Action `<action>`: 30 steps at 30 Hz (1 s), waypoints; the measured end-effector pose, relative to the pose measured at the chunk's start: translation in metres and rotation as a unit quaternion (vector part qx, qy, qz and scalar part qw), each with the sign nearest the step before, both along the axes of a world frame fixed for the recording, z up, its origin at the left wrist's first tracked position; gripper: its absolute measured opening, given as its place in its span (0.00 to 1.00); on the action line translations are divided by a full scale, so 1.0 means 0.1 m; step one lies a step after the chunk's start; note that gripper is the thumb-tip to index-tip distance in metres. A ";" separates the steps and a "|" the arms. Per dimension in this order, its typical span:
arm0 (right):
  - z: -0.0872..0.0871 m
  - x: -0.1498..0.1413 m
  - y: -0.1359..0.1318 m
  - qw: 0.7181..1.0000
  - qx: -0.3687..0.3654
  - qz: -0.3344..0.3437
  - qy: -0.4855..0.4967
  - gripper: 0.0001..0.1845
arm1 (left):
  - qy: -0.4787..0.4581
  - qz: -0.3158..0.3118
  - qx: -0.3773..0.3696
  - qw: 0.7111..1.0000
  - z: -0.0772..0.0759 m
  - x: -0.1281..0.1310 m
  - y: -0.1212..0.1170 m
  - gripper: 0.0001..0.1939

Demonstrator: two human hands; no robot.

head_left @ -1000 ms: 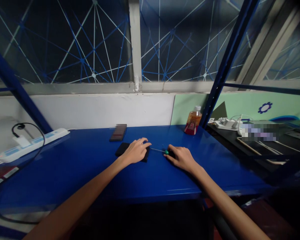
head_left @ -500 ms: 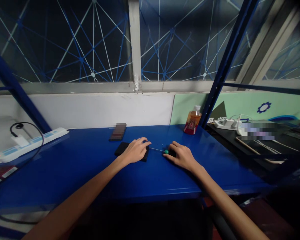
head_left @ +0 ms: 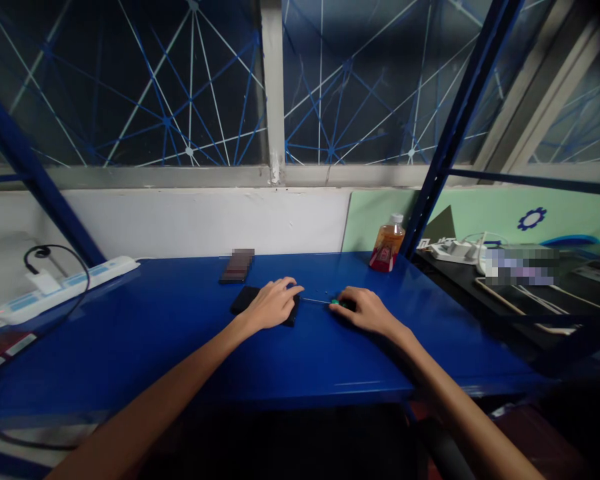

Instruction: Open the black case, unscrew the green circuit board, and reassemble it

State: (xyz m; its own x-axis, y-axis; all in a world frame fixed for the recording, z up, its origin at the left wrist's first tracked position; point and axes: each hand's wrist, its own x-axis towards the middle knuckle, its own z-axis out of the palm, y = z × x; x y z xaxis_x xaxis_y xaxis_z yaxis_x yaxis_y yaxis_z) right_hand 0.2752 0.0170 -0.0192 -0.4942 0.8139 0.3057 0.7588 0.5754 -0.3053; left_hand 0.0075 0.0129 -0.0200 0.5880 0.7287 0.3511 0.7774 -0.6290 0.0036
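The right hand (head_left: 367, 311) had its fingers closed around a screwdriver (head_left: 320, 301) low over the tabletop (head_left: 155, 300), lengthwise pointing left toward a black box (head_left: 245, 299). The left hand (head_left: 274, 302) lay over that box; whether it gripped, I couldn't tell.

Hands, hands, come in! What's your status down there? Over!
Left hand on flat black object. Right hand's fingers at green-handled tool, shaft pointing toward black object. Bottle farther back, clear of both hands.
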 end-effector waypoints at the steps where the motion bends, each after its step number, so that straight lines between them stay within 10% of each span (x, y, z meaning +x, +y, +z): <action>1: 0.01 0.02 0.04 1.000 -0.007 0.006 0.002 0.20 | 0.000 0.000 0.001 1.000 0.00 0.00 0.00 0.21; 30: 0.03 -0.07 -0.01 1.000 -0.004 -0.026 -0.007 0.18 | -0.014 -0.006 -0.013 1.000 -0.01 -0.01 0.01 0.20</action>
State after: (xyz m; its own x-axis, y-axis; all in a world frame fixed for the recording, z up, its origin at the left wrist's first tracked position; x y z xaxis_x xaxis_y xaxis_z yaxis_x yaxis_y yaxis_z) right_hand 0.2684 0.0160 -0.0165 -0.4546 0.8415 0.2918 0.7923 0.5318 -0.2991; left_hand 0.0063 0.0136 -0.0209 0.5871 0.7307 0.3485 0.7688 -0.6381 0.0428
